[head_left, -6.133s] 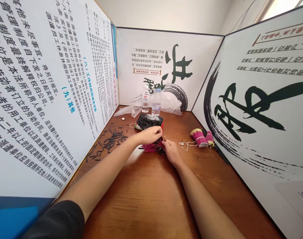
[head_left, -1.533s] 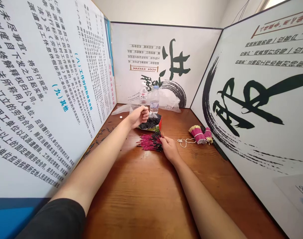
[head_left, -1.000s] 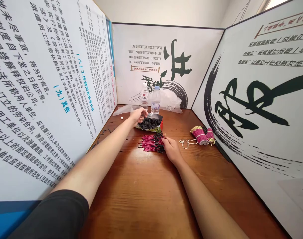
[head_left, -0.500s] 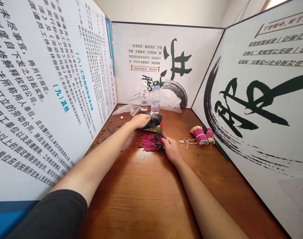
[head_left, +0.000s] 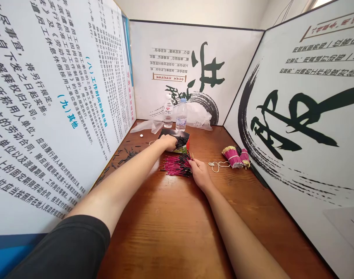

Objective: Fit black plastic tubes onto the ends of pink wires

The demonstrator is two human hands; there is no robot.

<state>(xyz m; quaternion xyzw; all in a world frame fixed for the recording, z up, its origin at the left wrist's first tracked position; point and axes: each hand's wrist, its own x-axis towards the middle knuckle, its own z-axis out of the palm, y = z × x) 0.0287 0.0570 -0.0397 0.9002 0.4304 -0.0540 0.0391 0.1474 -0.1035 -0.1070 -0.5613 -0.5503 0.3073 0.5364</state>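
My left hand (head_left: 168,142) reaches into an open box (head_left: 186,147) with black, green and red sides. Short black tubes (head_left: 182,142) fill the box, and my fingertips are hidden among them. Just in front of the box lies a loose pile of magenta wires (head_left: 177,166), many with black ends. At the pile's right side, my right hand (head_left: 198,170) is closed on a wire (head_left: 191,155) whose gold-coloured tip sticks up past the fingers. Whether more than one wire is in that grip cannot be made out.
Tied bundles of magenta wires (head_left: 233,157) lie on the right, beside white loops of cord (head_left: 217,166). Black tubes (head_left: 127,158) are scattered at left. Two water bottles (head_left: 181,116) and clear plastic bags (head_left: 200,118) stand behind. Printed panels (head_left: 153,35) enclose the table.
My left hand has moved slightly right and deeper into the box. The right hand keeps its place by the wires. The camera view has shifted a little.
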